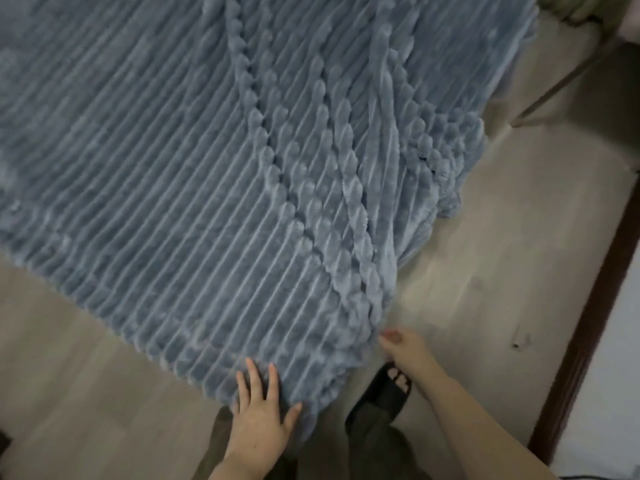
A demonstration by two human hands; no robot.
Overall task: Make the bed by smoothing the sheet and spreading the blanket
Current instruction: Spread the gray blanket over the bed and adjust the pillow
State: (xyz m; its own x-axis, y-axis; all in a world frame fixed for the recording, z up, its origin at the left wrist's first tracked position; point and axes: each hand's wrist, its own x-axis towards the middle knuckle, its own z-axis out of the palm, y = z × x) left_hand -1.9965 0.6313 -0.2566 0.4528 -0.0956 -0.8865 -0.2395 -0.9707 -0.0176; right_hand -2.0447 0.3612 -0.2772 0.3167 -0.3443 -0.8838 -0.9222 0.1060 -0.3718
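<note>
Grey-blue blanket (194, 161) (ribbed) under left hand (259, 410)

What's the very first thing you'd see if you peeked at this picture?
The big fluffy blue-grey ribbed blanket fills most of the view, with long wrinkled folds running down its right side. At the bottom, the left hand lies flat on the blanket's near corner, while the right hand pinches its edge beside a black slipper on the pale wooden floor.
</note>
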